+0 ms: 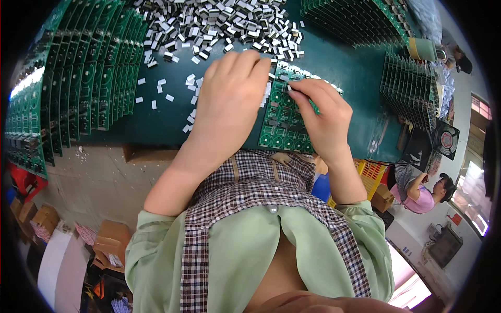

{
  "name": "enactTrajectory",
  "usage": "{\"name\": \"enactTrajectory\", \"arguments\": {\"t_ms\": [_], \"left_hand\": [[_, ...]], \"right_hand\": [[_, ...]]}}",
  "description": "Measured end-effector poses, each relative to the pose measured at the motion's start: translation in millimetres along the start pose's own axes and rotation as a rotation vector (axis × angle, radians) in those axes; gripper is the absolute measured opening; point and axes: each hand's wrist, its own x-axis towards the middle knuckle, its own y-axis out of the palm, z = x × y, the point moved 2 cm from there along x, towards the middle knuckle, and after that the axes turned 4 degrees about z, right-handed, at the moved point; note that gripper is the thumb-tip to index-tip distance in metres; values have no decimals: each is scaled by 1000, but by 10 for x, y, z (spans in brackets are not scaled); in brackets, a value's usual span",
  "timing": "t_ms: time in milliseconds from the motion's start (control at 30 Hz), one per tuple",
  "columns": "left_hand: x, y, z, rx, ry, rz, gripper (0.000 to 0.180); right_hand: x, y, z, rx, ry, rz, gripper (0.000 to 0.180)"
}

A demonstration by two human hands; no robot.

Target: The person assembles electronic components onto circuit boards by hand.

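Note:
A green circuit board panel lies flat on the dark green table, with rows of round outlines on it and white-topped parts along its far edge. Over its upper right part, my right hand is closed in a pinch, thumb and forefinger on a small white-topped component. My left hand hovers by the panel's far left side, back upward and fingers curled down. Its fingertips are mostly hidden, and what they hold cannot be made out. Loose white-topped components lie beside and partly beneath that hand.
A big heap of small black-and-white components covers the table's far side. Circuit boards stand in rows at the left, far right and right. A black fan is at the right edge; another person sits beyond.

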Motion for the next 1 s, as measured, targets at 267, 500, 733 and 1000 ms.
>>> {"name": "enactTrajectory", "arguments": {"t_ms": [267,500,733,1000], "left_hand": [[35,73,54,-1,-28,61,19],[-174,-59,96,-467,-298,56,13],[-271,-16,87,-899,-388,25,12],[-273,-30,18,-1096,-421,197,15]], "right_hand": [[57,113,21,-182,-115,7,13],[48,131,11,-170,-132,0,14],[37,82,81,-222,-56,60,17],[-5,-14,204,332,34,250,31]]}}
